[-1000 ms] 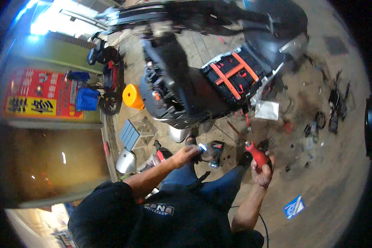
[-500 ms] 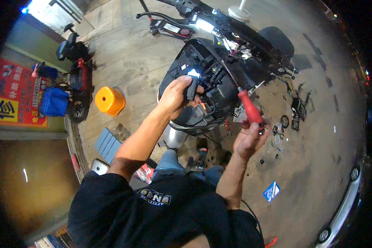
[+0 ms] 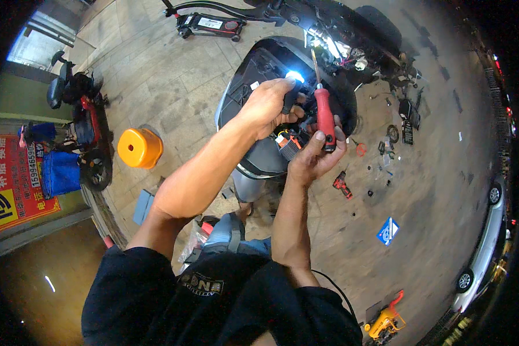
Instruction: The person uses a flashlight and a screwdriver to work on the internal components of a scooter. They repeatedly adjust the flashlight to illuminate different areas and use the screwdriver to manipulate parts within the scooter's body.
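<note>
My left hand (image 3: 265,109) grips a small dark flashlight (image 3: 289,96), its lit end shining over the partly stripped black scooter (image 3: 254,75). In my right hand (image 3: 312,155) is a red-handled screwdriver (image 3: 326,118), held upright with its thin shaft pointing away from me toward exposed wiring (image 3: 341,55). Whether the tip touches anything is unclear. The two hands are close together over the scooter's body; a finned component with orange parts (image 3: 288,147) shows just below my left hand, partly behind my fingers.
Around me are an orange stool (image 3: 140,147), a red scooter with blue bags (image 3: 89,127) at left, a floor jack (image 3: 210,26), a cordless drill (image 3: 342,184), scattered parts (image 3: 406,109), a blue packet (image 3: 388,230), a yellow compressor (image 3: 383,323) and a silver car (image 3: 478,248).
Both hands have risen from over my legs to the scooter. The flashlight now shines, and the screwdriver has moved forward and stands more upright. My view has shifted too.
</note>
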{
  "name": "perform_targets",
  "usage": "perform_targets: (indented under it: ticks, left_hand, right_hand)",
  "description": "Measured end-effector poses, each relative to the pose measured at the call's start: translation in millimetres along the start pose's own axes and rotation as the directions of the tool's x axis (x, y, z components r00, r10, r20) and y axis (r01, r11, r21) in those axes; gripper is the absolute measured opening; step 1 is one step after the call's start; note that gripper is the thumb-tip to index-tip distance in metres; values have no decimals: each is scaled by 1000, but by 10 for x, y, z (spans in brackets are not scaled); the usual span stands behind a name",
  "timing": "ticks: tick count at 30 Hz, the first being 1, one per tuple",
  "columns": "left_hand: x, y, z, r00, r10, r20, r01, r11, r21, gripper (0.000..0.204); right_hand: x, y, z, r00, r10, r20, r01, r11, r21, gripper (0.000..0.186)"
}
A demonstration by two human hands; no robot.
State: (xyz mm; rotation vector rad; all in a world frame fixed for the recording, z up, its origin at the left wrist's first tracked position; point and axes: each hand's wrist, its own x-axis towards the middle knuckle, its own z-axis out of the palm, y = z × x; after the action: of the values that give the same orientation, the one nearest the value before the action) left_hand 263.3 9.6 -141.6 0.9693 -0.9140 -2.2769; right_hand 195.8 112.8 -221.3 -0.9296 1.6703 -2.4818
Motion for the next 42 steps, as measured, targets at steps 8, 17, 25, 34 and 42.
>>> perform_targets:
  ticks: [8, 17, 25, 34, 42]
  left_hand:
    - [207, -71, 48, 999, 22, 33, -21, 999, -29, 32]
    - [216, -62, 77, 998, 56, 30, -56, 998, -3, 24]
    - [219, -61, 43, 996, 78, 43, -78, 997, -3, 22]
    - [255, -48, -11, 997, 81, 12, -81, 994, 67, 24]
    - [269, 61, -113, 997, 75, 2, -75, 995, 67, 27]
  right_hand:
    - [-178, 69, 142, 973, 194, -128, -179, 977, 116, 43]
    - [-186, 55, 268, 915, 360, -182, -260, 872, 415, 40]
    - [-198, 139, 262, 897, 397, -196, -268, 839, 474, 49]
    - [-204, 11, 452, 826, 531, -188, -321, 719, 617, 50]
    - [-291, 129, 398, 975, 132, -180, -170, 961, -218, 44]
